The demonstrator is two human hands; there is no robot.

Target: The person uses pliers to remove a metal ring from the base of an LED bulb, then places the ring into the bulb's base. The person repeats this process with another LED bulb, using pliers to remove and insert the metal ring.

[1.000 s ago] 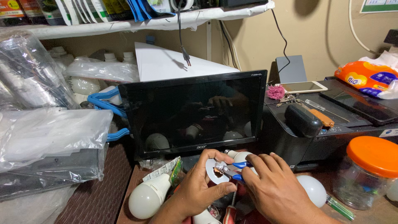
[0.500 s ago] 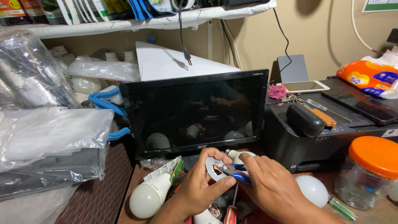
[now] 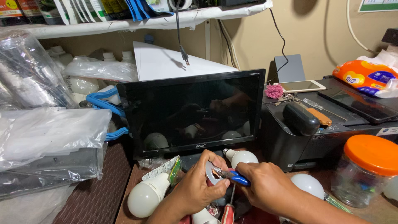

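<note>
My left hand (image 3: 199, 188) grips a small round white disc (image 3: 212, 173), held upright in front of a black monitor (image 3: 192, 112). My right hand (image 3: 267, 188) holds blue-handled pliers (image 3: 233, 177), and their metal jaws bite the edge of the disc. A white bulb (image 3: 147, 197) lies on the brown table to the left of my left hand. Another white bulb (image 3: 241, 157) lies just behind the hands, and a third (image 3: 307, 184) to the right of my right wrist. A red-handled tool (image 3: 227, 213) lies below the hands.
A black printer (image 3: 290, 141) stands at right with a phone (image 3: 300, 86), screwdrivers and a dark case on top. A glass jar with an orange lid (image 3: 365, 168) stands at far right. Plastic-wrapped goods (image 3: 45, 132) fill the left, and a cluttered shelf (image 3: 124, 23) runs above.
Both hands stay together at the disc. The pliers have shifted slightly on its edge and the hands have turned a little; nothing else moved.
</note>
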